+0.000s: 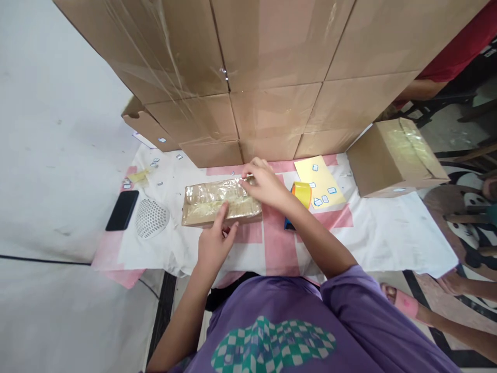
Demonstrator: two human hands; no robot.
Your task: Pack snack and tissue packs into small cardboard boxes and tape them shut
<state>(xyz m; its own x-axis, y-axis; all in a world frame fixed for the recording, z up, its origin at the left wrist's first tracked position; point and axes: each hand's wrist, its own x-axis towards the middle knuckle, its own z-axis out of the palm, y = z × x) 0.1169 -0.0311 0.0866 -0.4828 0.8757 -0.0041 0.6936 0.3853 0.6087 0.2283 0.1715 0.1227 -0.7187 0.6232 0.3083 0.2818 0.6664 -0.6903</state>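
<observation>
Hands set apart from each other, both at the small taped box (212,201), which lies lengthwise on the tabletop (318,254) a little left of centre in my head view. Box: brown cardboard, oblong, low; its upper face is glossy with clear tape, wrinkled and catching light in streaks.

Left hand (213,242) comes in from six o'clock, loosely spread, not clamped: index finger extended onto the near part of the upper face, thumb angled out toward two o'clock. Right hand (264,182) reaches from four o'clock over the box's right end, wrist bent, fingers curled down toward the tape; I cannot tell whether thumb and forefinger pinch it.

Surroundings, taken from the box. Twelve o'clock: tall stack of cartons (272,106), flat-sided, under clear film or tape. Three o'clock: smooth yellow tape roll (302,194), near the right forearm; past it, a flat pale-yellow sheet (326,181) bearing small stickers. Nine o'clock: white dome (152,217) pierced with holes, then a flat black phone (122,210).
</observation>
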